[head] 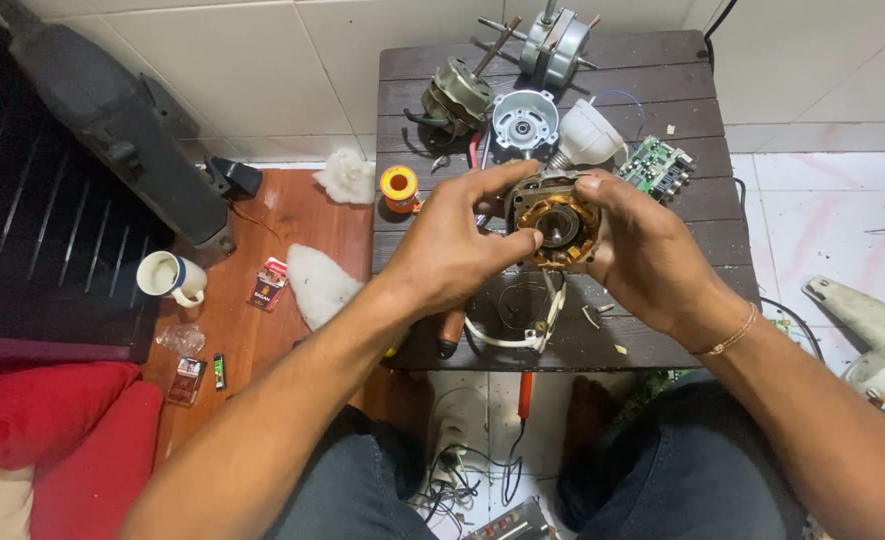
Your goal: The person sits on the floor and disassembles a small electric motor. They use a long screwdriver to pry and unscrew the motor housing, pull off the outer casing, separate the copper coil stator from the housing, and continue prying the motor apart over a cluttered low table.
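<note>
Dark-trousered knees (683, 470) frame the bottom edge as a small electric motor stator (555, 222), its copper windings showing, is held just above the dark wooden table (663, 330). The left hand (453, 250) is closed on the stator's left side, thumb pressed near the central bore; the right hand (643, 245) is wrapped around its right side. White leads (523, 335) trail from the stator down to the tabletop. Judged from the grip, the piece is best kept level and steadied by both hands, with fingertips kept off the windings (thin copper is easily nicked). Behind the stator, at the table's far edge, two more motors are counted, a brown one (455, 92) and a grey one (553, 42), along with one silver end cap (525, 118), one white cone-shaped housing (589, 132) and one green circuit board (655, 165). One yellow solder spool (400, 186) stands to the stator's left.
</note>
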